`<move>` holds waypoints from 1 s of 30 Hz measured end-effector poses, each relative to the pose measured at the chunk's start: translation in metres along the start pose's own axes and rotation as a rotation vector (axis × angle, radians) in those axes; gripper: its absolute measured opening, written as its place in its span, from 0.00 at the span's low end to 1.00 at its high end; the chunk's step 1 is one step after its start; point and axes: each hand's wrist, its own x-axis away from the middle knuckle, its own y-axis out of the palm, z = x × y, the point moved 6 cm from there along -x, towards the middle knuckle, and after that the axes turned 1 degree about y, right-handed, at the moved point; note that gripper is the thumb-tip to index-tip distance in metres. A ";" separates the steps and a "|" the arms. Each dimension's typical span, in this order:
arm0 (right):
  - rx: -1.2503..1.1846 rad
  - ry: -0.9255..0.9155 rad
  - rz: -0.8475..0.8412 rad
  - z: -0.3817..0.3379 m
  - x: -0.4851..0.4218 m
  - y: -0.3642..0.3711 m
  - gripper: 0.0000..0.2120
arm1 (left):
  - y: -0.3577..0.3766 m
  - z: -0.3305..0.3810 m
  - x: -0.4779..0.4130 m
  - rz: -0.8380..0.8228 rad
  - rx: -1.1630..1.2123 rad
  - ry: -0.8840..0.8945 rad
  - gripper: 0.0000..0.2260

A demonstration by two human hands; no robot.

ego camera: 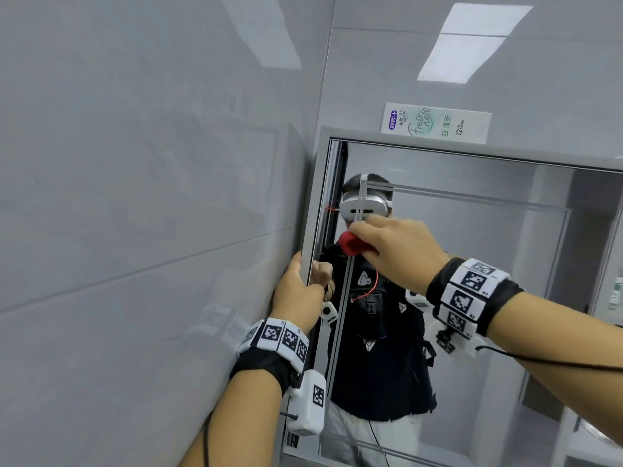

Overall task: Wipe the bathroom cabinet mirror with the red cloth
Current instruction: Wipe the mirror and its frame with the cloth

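Head view: left hand (296, 291) has its fingers curled round the left edge of the mirror (488, 251), steadying the door. Right hand (401, 254) pinches the red cloth (350, 243), bunched into a small wad and pressed on the glass near the upper-left corner, close to the left edge. A box (436, 123) lies on the cabinet's top edge, above.

Risks, judged:
- The wad touches little glass, so streaks or missed patches are likely.
- A hard push could swing the door if the left grip slackens.
- A stroke along the top edge could knock the box off.
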 end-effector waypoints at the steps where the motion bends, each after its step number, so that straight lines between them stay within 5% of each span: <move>1: -0.013 0.058 0.061 0.011 -0.005 -0.007 0.14 | 0.000 0.000 0.000 -0.005 -0.003 0.001 0.29; 4: -0.042 0.238 0.214 0.040 -0.009 -0.023 0.16 | 0.001 0.000 0.000 -0.012 -0.016 -0.005 0.27; 10: -0.049 -0.019 -0.033 0.011 0.010 0.003 0.15 | 0.000 0.002 0.001 -0.009 -0.038 -0.002 0.29; 15: -0.030 0.190 0.207 0.045 -0.006 -0.026 0.16 | 0.000 -0.001 0.000 -0.013 -0.027 -0.019 0.28; 20: -0.038 0.006 -0.030 0.013 0.012 -0.002 0.14 | 0.000 0.001 0.003 -0.017 -0.007 -0.026 0.29; 26: -0.028 0.209 0.240 0.040 -0.017 -0.031 0.16 | 0.000 0.002 0.003 -0.018 -0.009 -0.022 0.26; 30: -0.040 0.035 0.051 0.009 -0.007 -0.009 0.15 | 0.000 0.002 0.005 -0.040 0.040 -0.028 0.28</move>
